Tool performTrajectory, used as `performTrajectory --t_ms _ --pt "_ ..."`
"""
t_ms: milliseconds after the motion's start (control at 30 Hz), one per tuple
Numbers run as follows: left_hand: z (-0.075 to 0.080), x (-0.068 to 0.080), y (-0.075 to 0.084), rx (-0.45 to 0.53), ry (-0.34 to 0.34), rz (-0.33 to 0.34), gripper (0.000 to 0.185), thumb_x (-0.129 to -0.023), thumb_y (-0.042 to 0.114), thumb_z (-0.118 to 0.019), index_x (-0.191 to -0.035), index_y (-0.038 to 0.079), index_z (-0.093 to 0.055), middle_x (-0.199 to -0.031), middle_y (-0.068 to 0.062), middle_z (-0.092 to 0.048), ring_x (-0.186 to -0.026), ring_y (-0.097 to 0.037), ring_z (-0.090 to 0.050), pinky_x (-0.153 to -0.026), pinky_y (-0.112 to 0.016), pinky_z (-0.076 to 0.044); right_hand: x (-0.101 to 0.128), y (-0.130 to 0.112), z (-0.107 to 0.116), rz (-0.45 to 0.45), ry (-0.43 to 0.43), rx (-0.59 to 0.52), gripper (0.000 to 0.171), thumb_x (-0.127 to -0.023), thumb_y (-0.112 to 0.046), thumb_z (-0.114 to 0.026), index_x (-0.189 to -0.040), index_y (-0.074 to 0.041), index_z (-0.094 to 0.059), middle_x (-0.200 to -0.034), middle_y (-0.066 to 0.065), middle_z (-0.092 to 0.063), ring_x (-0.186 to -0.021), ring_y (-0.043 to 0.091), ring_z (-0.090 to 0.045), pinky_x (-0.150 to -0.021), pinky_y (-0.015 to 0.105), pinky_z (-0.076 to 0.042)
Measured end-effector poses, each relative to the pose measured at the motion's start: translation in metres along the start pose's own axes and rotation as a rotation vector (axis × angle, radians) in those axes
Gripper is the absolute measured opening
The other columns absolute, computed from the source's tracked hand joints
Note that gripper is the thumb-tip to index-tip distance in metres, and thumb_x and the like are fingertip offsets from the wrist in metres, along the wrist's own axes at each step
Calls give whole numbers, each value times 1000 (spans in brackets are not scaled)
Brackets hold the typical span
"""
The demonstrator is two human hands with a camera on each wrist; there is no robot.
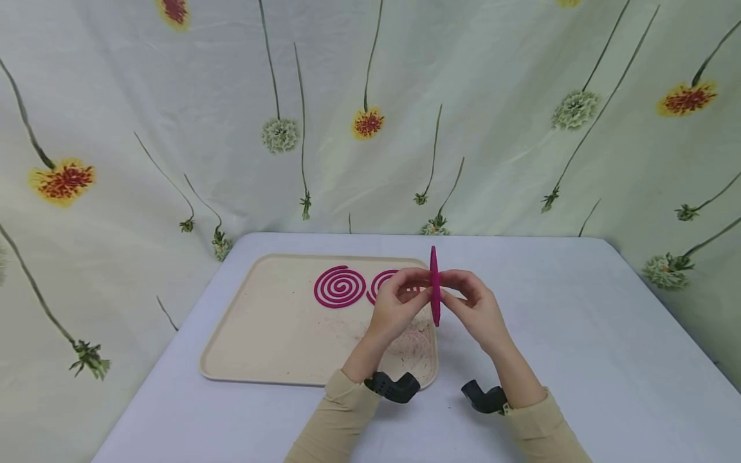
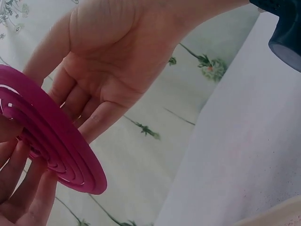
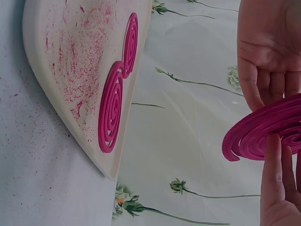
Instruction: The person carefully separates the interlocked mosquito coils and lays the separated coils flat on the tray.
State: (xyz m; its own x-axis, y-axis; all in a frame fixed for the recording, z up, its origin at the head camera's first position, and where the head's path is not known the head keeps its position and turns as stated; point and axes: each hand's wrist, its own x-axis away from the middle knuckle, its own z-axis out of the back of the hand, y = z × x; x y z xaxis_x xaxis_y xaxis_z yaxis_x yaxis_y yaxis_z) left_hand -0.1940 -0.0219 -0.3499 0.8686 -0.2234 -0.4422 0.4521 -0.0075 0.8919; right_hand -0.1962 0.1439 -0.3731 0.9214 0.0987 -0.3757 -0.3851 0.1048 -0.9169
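Note:
A pink spiral coil (image 1: 434,286) stands upright and edge-on above the table, held between both hands. My left hand (image 1: 418,292) pinches it from the left and my right hand (image 1: 450,294) from the right. In the left wrist view the coil (image 2: 56,146) shows its nested rings, with the right hand's palm (image 2: 108,61) behind it. The right wrist view has the coil (image 3: 263,132) under the left hand's palm (image 3: 268,52). On the beige tray (image 1: 260,334) one flat pink coil (image 1: 339,286) lies in full view. A second coil (image 1: 383,281) lies beside it, partly hidden by my left hand.
The tray (image 3: 51,61) carries pink dust and crumbs near its right end. It sits on a pale table (image 1: 579,334) whose far edge meets a flowered cloth backdrop (image 1: 492,128). Bare tabletop stretches to the right of the hands.

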Motion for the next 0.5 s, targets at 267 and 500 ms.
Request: performTrajectory --t_ms 267,500 --pt "1 -6 -29 56 -52 -25 35 -86 -5 -63 -120 -6 -56 -114 -22 -59 -105 -32 -56 -89 -37 -50 -2 1 5 -41 -23 1 40 -88 -1 -62 -126 1 -50 -122 16 -55 -109 19 -53 -86 24 -50" --pt "1 -5 -31 81 -52 -37 43 -84 -3 -65 -126 -4 -54 -106 -22 -59 -100 -30 -57 -88 -34 -51 -2 1 7 -65 -29 0 48 -87 -1 -62 -133 0 -46 -117 20 -55 -105 15 -54 -85 25 -51"
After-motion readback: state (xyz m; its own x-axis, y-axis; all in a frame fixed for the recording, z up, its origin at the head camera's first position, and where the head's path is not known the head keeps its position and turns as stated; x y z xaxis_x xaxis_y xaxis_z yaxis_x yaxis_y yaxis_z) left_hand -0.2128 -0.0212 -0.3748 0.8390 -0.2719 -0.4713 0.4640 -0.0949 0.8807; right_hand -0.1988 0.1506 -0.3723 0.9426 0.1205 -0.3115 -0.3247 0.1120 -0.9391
